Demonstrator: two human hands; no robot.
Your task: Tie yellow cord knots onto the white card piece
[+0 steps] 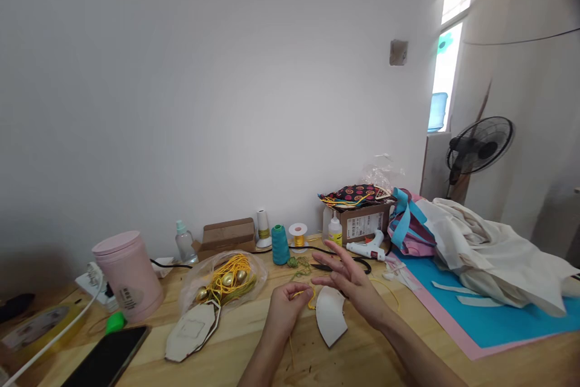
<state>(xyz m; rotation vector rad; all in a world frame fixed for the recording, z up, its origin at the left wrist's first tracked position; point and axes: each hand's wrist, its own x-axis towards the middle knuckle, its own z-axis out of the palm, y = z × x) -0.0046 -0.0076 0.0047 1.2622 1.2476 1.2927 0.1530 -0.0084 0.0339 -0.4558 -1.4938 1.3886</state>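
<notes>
My left hand is closed in a pinch on a yellow cord, whose tail hangs below the fingers. Beside it, my right hand has its fingers spread, with nothing seen held in it. A white curved piece lies on the wooden table between and below the hands. Black-handled scissors lie behind the right hand, partly hidden by it. Green thread rests beside a teal thread cone. A spool of yellow cord stands further back.
At left are a pink canister, a phone, a bag of yellow cords and white cut-outs. A glue gun, glue bottle, box, blue sheet and white cloth are at right.
</notes>
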